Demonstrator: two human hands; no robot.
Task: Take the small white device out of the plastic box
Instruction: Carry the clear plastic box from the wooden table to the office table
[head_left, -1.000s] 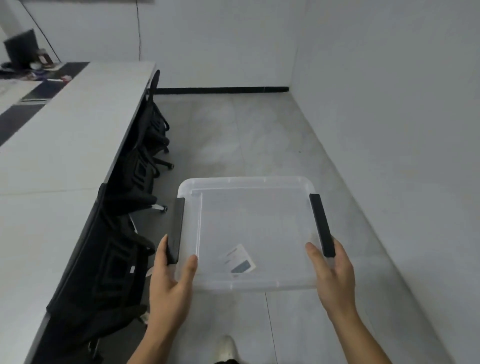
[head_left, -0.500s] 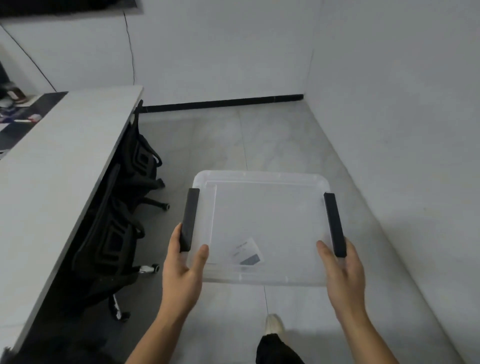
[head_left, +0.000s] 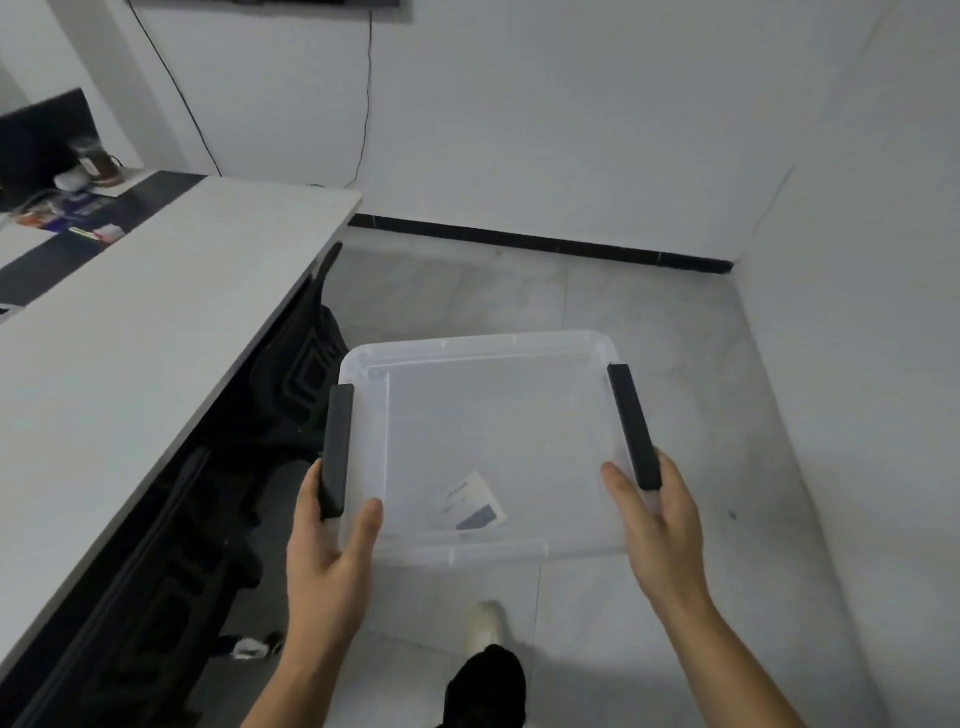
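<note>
A long white table (head_left: 130, 332) runs along the left. The left hand (head_left: 327, 545) and right hand (head_left: 660, 525) each grip the lidded plastic box (head_left: 483, 441) above the floor (head_left: 649, 322); only a paper label (head_left: 472, 504) shows through, the device cannot be made out.

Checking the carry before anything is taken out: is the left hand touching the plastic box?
Touching. The head view shows the left hand wrapped around the plastic box's near-left corner, thumb on the lid, fingers beside the black latch.
</note>
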